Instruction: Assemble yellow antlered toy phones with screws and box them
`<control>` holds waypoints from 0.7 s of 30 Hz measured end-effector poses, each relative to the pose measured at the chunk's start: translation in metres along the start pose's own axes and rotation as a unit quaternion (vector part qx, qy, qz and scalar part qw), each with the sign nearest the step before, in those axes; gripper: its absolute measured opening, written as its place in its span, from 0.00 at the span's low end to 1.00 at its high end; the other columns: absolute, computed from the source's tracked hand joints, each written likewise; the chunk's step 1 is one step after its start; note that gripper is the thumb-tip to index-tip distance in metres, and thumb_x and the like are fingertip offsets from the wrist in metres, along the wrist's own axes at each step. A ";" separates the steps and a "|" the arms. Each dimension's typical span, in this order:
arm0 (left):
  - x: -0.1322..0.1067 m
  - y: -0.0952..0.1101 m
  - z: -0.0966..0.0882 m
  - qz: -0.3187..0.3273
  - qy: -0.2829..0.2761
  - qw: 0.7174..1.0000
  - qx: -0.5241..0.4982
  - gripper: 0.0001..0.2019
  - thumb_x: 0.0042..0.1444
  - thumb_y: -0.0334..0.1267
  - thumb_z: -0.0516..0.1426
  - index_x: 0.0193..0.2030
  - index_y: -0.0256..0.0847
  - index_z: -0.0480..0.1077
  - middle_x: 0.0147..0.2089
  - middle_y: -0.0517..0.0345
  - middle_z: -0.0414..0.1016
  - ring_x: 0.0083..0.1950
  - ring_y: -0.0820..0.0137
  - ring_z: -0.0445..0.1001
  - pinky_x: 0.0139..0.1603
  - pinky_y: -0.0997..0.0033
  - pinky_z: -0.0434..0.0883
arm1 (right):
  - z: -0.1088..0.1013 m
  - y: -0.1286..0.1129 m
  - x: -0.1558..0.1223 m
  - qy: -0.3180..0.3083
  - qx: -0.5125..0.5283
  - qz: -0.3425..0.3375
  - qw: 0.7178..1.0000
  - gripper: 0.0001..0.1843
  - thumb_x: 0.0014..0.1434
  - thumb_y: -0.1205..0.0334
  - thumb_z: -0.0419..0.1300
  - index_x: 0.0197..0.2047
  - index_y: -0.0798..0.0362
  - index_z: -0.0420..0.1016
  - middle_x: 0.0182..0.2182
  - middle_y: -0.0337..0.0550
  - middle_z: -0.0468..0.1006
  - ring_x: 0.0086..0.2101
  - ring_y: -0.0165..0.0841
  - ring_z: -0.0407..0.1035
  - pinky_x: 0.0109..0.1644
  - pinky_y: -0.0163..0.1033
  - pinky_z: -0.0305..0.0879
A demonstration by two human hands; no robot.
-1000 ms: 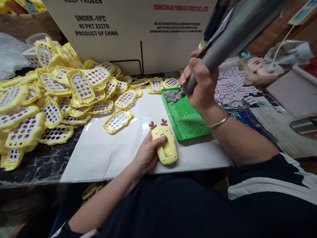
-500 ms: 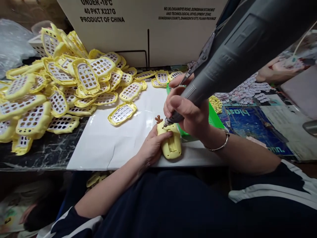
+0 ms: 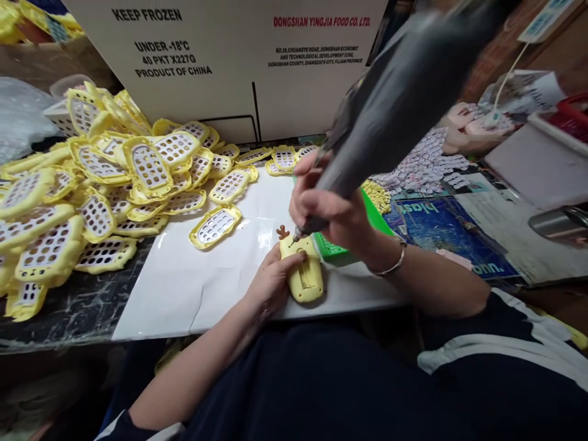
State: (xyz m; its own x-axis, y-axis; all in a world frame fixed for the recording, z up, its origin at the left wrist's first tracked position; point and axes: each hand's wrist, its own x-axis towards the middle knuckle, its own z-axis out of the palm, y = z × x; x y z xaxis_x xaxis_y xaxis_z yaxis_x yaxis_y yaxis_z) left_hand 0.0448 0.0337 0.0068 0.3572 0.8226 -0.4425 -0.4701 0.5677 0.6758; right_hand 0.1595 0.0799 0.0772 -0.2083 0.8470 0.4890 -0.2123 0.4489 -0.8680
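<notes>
The yellow toy [image 3: 316, 269] is held back up at the worktop's [image 3: 215, 309] near edge, 1 brown antler [image 3: 282, 232] showing. The left hand [image 3: 272, 280] cups its side, thumb across the back, seemingly to steady it. The right hand [image 3: 334, 213] curls around the grey power screwdriver [image 3: 374, 125], tilting its tip to an upper corner; whether they touch is unclear. The green tray [image 3: 332, 251] sits just beside, probably for easy reach; yellow covers [image 3: 149, 164] lie heaped to the left.

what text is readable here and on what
White carton: "KEEP FROZEN"
"UNDER -18°C"
"40 PKT X227G"
"PRODUCT OF CHINA"
Red: "DONGSHAN YINGJIA FOOD CO. LTD."
Below, number unclear: "CHUANGYE ROAD, DONGSHAN ECONOMIC AND TECHNOLOGICAL DEVELOPMENT ZONE, DONGSHAN COUNTY, ZHANGZHOU CITY, FUJIAN PROVINCE"
Blue sheet: "blast"; other word unclear
White strip, crumpled wrapping: blurred
</notes>
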 end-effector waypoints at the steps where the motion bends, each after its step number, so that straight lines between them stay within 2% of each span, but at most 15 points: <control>1: -0.001 0.001 0.000 -0.003 0.005 1.000 -0.009 0.16 0.47 0.27 0.61 0.44 0.35 0.69 0.34 0.55 0.78 0.35 0.67 0.77 0.46 0.64 0.73 | -0.006 -0.006 0.007 0.032 0.012 -0.031 0.999 0.16 0.51 0.51 0.63 0.38 0.47 0.62 0.17 0.27 0.62 0.17 0.26 0.62 0.22 0.35 0.60; 4: -0.004 0.008 -0.001 -0.013 0.013 0.997 -0.070 0.17 0.50 0.27 0.58 0.49 0.35 0.69 0.38 0.52 0.79 0.40 0.64 0.78 0.52 0.59 0.72 | -0.029 -0.007 0.030 0.159 -0.019 -0.111 0.981 0.14 0.50 0.56 0.63 0.38 0.46 0.64 0.17 0.27 0.64 0.19 0.27 0.65 0.26 0.37 0.64; 6: -0.006 0.013 0.000 -0.027 0.007 0.992 -0.122 0.20 0.54 0.30 0.56 0.55 0.34 0.67 0.41 0.48 0.79 0.45 0.60 0.78 0.56 0.55 0.70 | -0.046 0.006 0.043 0.203 -0.057 -0.100 0.972 0.15 0.50 0.53 0.64 0.37 0.46 0.64 0.17 0.27 0.64 0.18 0.28 0.64 0.27 0.38 0.65; 9: -0.008 0.017 0.001 -0.039 -0.011 0.984 -0.172 0.22 0.60 0.36 0.51 0.60 0.33 0.63 0.45 0.42 0.79 0.51 0.56 0.76 0.59 0.50 0.66 | -0.067 0.037 0.053 0.216 -0.068 -0.047 0.973 0.23 0.44 0.44 0.67 0.36 0.46 0.63 0.18 0.25 0.64 0.18 0.24 0.61 0.25 0.37 0.64; 12: -0.007 0.017 0.001 -0.030 -0.025 0.981 -0.190 0.22 0.63 0.41 0.49 0.62 0.36 0.61 0.48 0.41 0.78 0.54 0.55 0.74 0.60 0.48 0.65 | -0.076 0.060 0.056 0.230 -0.070 -0.047 0.970 0.27 0.41 0.40 0.67 0.35 0.46 0.62 0.18 0.24 0.62 0.17 0.23 0.59 0.24 0.37 0.62; 15: -0.006 0.015 0.000 -0.022 -0.017 0.981 -0.193 0.21 0.62 0.42 0.49 0.60 0.39 0.65 0.49 0.44 0.77 0.54 0.54 0.74 0.60 0.48 0.65 | -0.076 0.068 0.056 0.235 -0.084 -0.049 0.967 0.25 0.42 0.40 0.66 0.35 0.46 0.62 0.18 0.26 0.63 0.16 0.25 0.60 0.23 0.37 0.61; 18: -0.006 0.014 -0.001 -0.026 -0.011 0.979 -0.202 0.17 0.62 0.43 0.50 0.52 0.39 0.71 0.47 0.46 0.78 0.54 0.54 0.74 0.59 0.48 0.66 | -0.073 0.069 0.055 0.241 -0.089 -0.041 0.965 0.26 0.42 0.39 0.66 0.35 0.45 0.63 0.18 0.27 0.63 0.17 0.27 0.61 0.24 0.38 0.63; 21: -0.006 0.014 -0.001 -0.027 -0.015 0.977 -0.213 0.16 0.62 0.44 0.49 0.49 0.40 0.72 0.45 0.47 0.78 0.53 0.55 0.74 0.60 0.47 0.65 | -0.072 0.073 0.056 0.235 -0.086 -0.049 0.967 0.26 0.42 0.40 0.67 0.36 0.45 0.63 0.18 0.28 0.62 0.17 0.28 0.62 0.25 0.39 0.64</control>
State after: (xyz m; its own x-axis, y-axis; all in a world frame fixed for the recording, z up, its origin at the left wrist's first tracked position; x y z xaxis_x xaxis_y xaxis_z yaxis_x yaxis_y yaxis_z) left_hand 0.0354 0.0371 0.0184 0.4120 0.7931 -0.4486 -0.7403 0.5784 0.3426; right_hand 0.2016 0.1806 0.0347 0.2711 0.8154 0.5115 -0.0391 0.5403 -0.8406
